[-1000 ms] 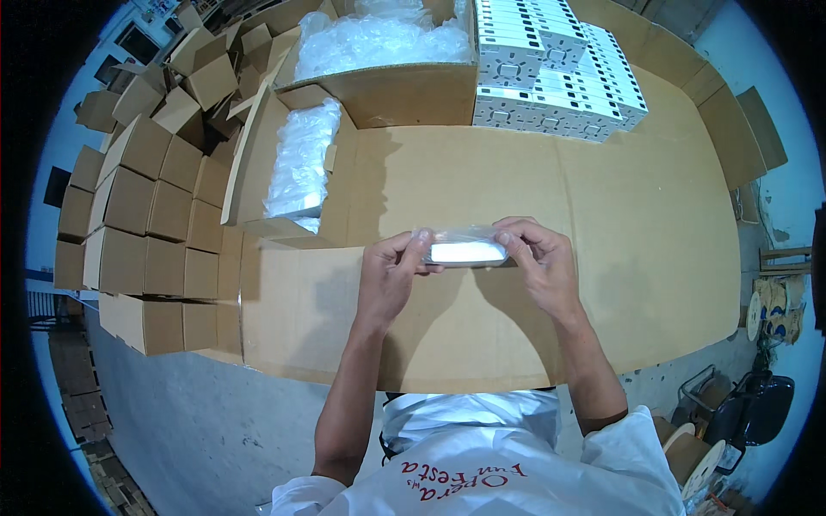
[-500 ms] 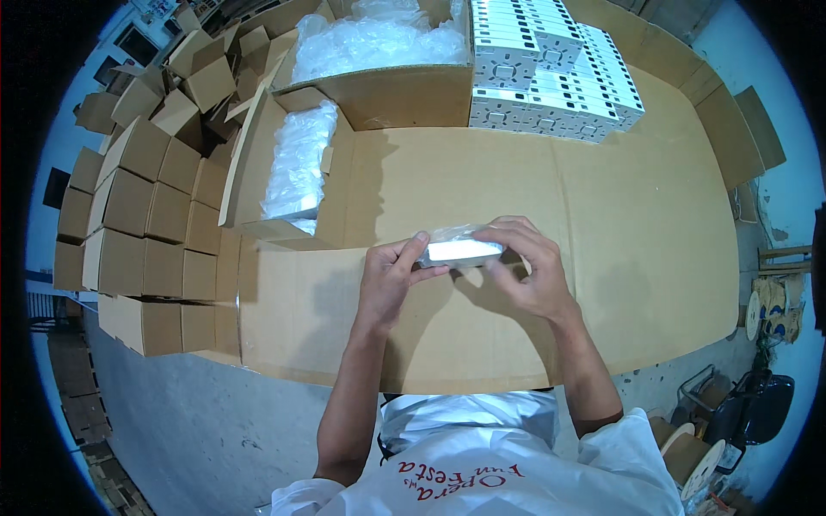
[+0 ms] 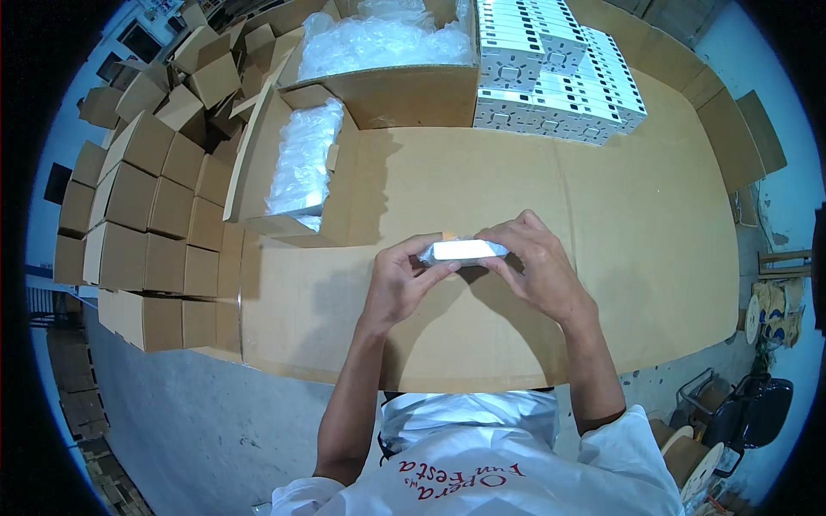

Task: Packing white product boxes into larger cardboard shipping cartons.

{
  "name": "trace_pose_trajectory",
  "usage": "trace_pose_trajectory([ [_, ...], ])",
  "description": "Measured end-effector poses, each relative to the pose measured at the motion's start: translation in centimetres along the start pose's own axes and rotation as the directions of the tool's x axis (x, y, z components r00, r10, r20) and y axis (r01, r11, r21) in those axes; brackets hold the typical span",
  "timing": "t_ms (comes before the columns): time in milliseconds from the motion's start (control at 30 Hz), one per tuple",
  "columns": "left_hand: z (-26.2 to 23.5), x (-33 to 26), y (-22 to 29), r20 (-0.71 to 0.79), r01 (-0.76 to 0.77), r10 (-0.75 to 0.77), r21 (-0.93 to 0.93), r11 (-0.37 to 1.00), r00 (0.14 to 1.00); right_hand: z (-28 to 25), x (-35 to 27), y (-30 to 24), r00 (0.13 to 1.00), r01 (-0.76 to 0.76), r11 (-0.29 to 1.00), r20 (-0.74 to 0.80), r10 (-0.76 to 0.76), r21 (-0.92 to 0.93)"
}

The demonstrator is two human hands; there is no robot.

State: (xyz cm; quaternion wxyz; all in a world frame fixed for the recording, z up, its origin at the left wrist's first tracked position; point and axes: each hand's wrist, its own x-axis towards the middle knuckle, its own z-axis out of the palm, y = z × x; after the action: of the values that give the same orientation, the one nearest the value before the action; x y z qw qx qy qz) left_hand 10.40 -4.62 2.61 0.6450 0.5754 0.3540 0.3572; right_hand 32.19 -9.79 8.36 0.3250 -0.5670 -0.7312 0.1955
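Between my two hands is a small flat white piece in a clear plastic bag point(image 3: 465, 250), held level above the cardboard-covered table. My left hand point(image 3: 401, 279) pinches its left end between thumb and fingers. At the other end, my right hand point(image 3: 537, 262) grips the bag, with fingers over the top and thumb near the front edge. Beyond my left hand, a narrow open cardboard box point(image 3: 245, 176) holds a row of similar bagged white pieces point(image 3: 303, 163).
A larger carton point(image 3: 413, 99) full of clear plastic bags point(image 3: 387, 47) stands at the back. Beside it are stacked white slotted boxes or blocks point(image 3: 559, 107). Small brown cartons point(image 3: 129, 202) pile up at the left. Brown cardboard point(image 3: 637, 224) covers the table.
The bagged piece now sits more squarely toward me, its plastic drawn closer around it. My left fingers have shifted behind it, and my right thumb has moved up to its edge.
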Motion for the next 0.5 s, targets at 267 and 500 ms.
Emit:
trace_pose_trajectory([
  [267,-1.4,-1.8,0.2,0.002,0.052,-0.052,0.036,0.998,0.999,0.2,1.0,-2.4,0.988,0.039,0.992,0.155,-0.02,-0.12],
  [500,-4.2,-8.9,0.3,-0.301,-0.016,0.097,0.26,0.966,0.949,1.8,3.9,-6.6,0.999,-0.013,0.992,-0.038,0.018,0.129],
])
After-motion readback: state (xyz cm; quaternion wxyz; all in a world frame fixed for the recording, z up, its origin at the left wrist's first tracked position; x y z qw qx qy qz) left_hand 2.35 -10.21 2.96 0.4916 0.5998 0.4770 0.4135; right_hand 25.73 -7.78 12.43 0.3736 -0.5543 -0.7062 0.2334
